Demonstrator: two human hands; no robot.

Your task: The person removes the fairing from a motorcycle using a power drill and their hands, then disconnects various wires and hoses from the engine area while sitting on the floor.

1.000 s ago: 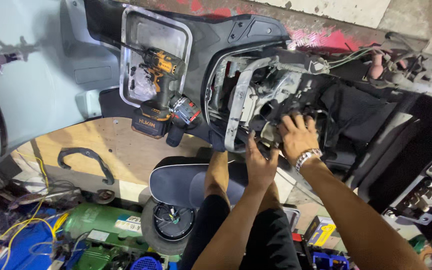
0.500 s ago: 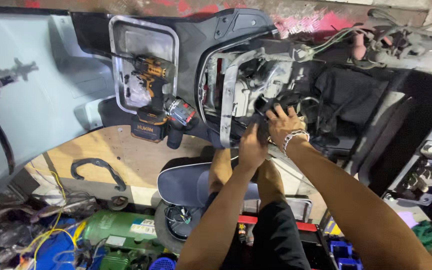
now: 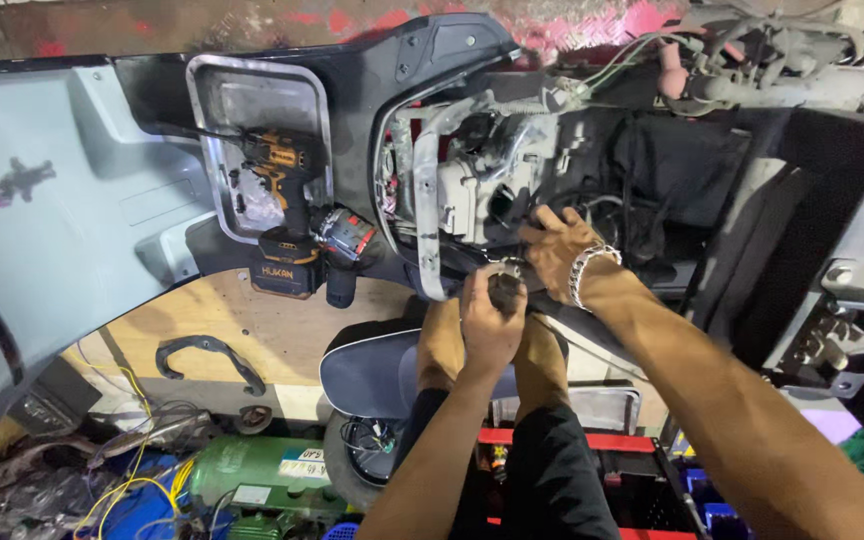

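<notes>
I look down at a stripped scooter frame (image 3: 472,190) with bare wiring and grey metal parts. My left hand (image 3: 492,318) is closed around a small dark part (image 3: 504,288) at the lower edge of the frame opening. Just above and to the right of it, my right hand (image 3: 555,250), with a metal bracelet on its wrist, has its fingers curled on black cables (image 3: 592,205) inside the frame. The two hands almost touch. What the fingers pinch is hidden.
An orange-and-black cordless drill (image 3: 277,190) lies in a metal tray (image 3: 207,150) to the left, a red-and-black drill (image 3: 345,238) beside it. A pale grey body panel (image 3: 62,220) fills the left. Below are a dark seat (image 3: 367,372), a green tank (image 3: 252,470), loose wires and a red tool drawer (image 3: 612,442).
My left hand has drawn back a little out of the frame opening and now sits below the right hand. The view has shifted slightly.
</notes>
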